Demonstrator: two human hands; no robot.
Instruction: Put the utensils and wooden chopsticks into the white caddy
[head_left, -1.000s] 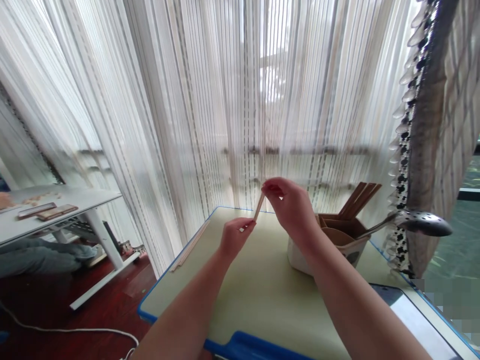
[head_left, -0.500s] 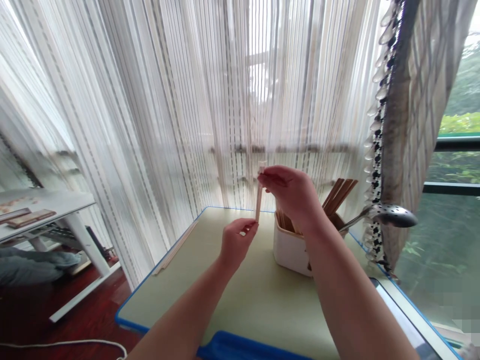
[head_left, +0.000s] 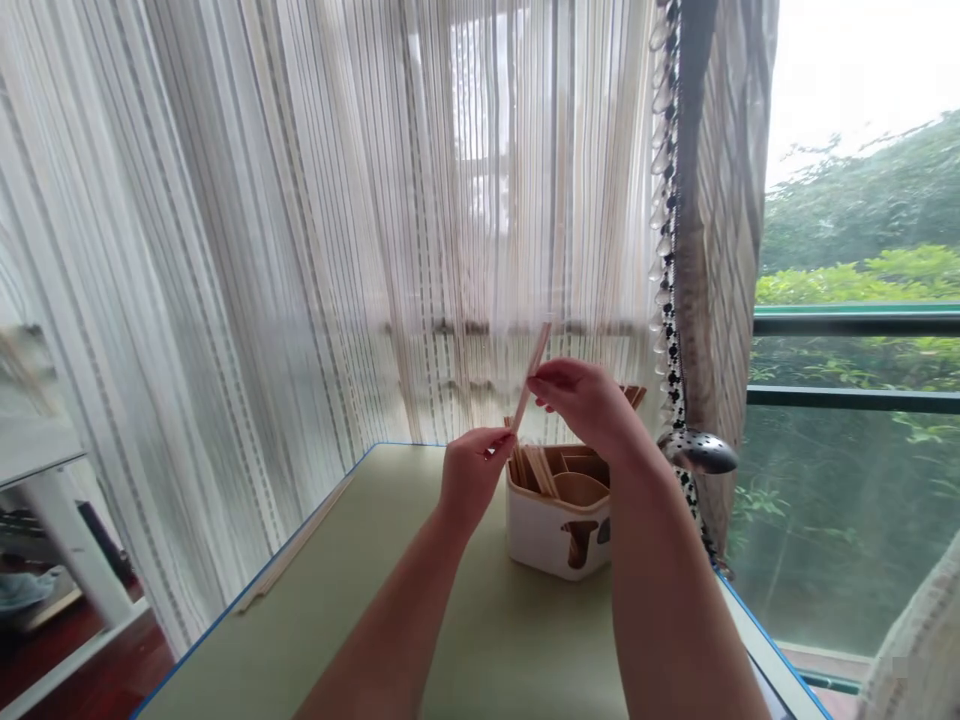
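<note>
My left hand (head_left: 472, 477) pinches the lower end of a pair of pale chopsticks (head_left: 541, 345). Higher up, the fingers of my right hand (head_left: 583, 403) close on the same chopsticks, which lean with their top to the right. Just behind and below the hands stands a white utensil holder (head_left: 544, 535) with a brown rim and inner compartments. Several light wooden chopsticks (head_left: 537, 470) lean in its left part. Part of the holder's right side is hidden by my right forearm.
A slotted metal spoon (head_left: 697, 452) juts out to the right beyond my forearm. Thin pale sticks (head_left: 296, 548) lie along the left edge of the green table (head_left: 352, 560). Striped curtains (head_left: 337, 220) hang behind, and a window is at the right.
My view has turned to the right. The chopsticks have gone from nearly upright to leaning right, and my hands are now in front of the holder's left side.
</note>
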